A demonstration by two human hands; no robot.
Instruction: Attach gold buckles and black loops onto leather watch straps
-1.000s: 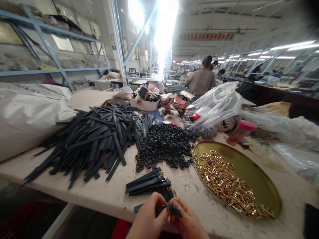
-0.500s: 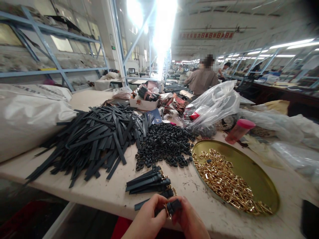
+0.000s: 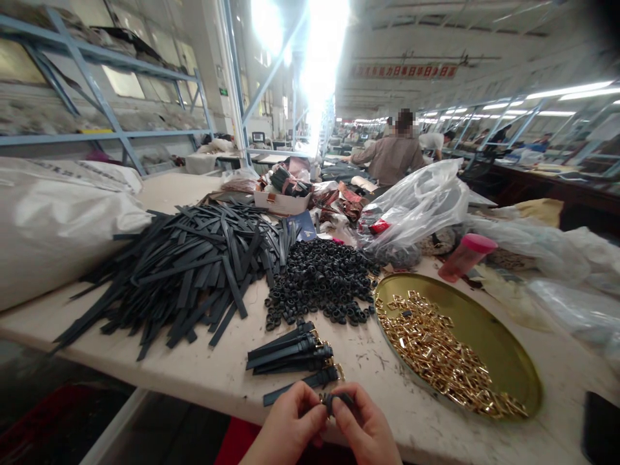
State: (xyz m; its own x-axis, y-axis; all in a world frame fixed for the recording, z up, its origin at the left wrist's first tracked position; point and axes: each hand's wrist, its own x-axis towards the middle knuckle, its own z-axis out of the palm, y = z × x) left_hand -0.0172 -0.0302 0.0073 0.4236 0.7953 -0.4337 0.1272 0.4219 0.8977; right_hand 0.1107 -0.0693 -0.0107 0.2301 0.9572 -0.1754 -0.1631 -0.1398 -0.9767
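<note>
Close to the table's front edge, my left hand (image 3: pixel 293 418) and my right hand (image 3: pixel 363 421) meet, fingers pinched together. Between them is a black strap (image 3: pixel 334 402) with a bit of gold buckle showing; my fingers cover most of it. Just beyond my hands lie several black straps (image 3: pixel 285 352) fitted with gold buckles, side by side. Past these is a heap of small black strap loops (image 3: pixel 322 274). Loose black strips (image 3: pixel 194 271) form a large pile to the left. A gold-coloured round tray (image 3: pixel 508 352) on the right carries many gold buckles (image 3: pixel 436 352).
A pink-lidded jar (image 3: pixel 467 257) stands behind the tray, near clear plastic bags (image 3: pixel 416 200). A white sack (image 3: pixel 58 226) bulges at the left. Farther back are an open box (image 3: pixel 281 203), a blue shelf rack (image 3: pixel 121 135) and a person in brown (image 3: pixel 394 158). A dark object (image 3: pixel 600 426) sits at the right edge.
My right hand has turned, its thumb and fingers now over the strap, whose end shows less than before. The person in brown has stretched an arm to the left.
</note>
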